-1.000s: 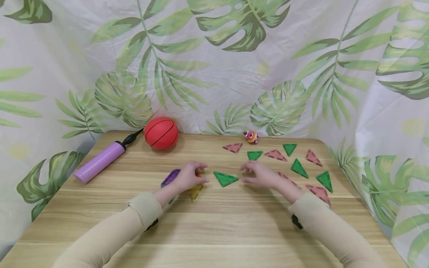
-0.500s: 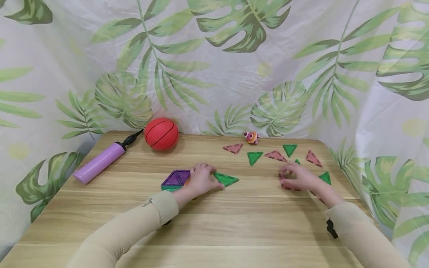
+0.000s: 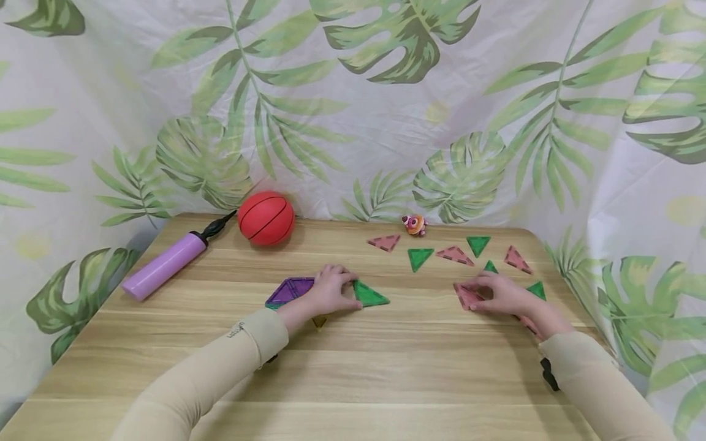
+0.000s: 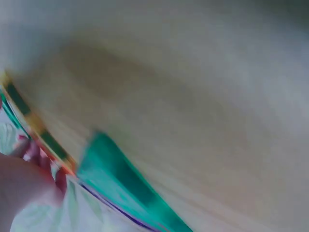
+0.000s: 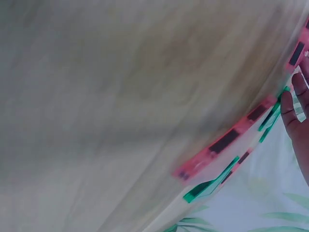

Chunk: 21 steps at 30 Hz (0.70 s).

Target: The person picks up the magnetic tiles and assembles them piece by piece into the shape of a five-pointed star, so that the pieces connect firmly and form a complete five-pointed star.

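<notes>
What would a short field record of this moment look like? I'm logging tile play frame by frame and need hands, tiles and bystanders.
left hand: touches the green triangle tile, beside the purple tiles
right hand: holds a pink triangle tile
loose tiles: pink and green triangles at the table's far right
bystanders: red ball, purple pump, small toy figure

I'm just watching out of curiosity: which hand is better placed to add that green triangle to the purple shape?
The left hand: it already touches the green triangle right beside the purple shape. The right hand rests on a pink triangle, farther off.
</notes>
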Each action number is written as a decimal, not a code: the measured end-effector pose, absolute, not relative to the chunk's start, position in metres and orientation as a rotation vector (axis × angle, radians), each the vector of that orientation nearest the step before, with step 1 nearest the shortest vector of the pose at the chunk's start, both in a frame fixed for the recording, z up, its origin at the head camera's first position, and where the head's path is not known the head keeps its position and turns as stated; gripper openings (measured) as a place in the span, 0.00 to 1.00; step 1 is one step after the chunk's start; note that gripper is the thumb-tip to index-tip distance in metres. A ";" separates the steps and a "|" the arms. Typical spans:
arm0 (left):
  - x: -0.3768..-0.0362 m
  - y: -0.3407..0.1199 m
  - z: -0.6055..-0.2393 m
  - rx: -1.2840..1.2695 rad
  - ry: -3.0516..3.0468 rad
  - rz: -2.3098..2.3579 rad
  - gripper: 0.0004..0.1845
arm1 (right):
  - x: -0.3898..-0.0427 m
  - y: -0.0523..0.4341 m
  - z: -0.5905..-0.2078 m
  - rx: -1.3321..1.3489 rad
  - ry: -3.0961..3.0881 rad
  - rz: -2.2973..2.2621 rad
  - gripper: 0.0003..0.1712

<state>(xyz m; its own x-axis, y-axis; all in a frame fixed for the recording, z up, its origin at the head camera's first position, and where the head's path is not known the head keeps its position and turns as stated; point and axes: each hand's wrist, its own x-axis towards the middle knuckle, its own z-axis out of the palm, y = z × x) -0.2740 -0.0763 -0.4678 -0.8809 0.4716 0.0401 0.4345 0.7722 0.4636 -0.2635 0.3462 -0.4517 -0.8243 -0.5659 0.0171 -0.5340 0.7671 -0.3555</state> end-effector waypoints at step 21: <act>-0.287 -0.101 -0.464 1.062 2.718 0.610 0.33 | -0.258 0.307 -0.441 -0.825 2.874 -0.623 0.21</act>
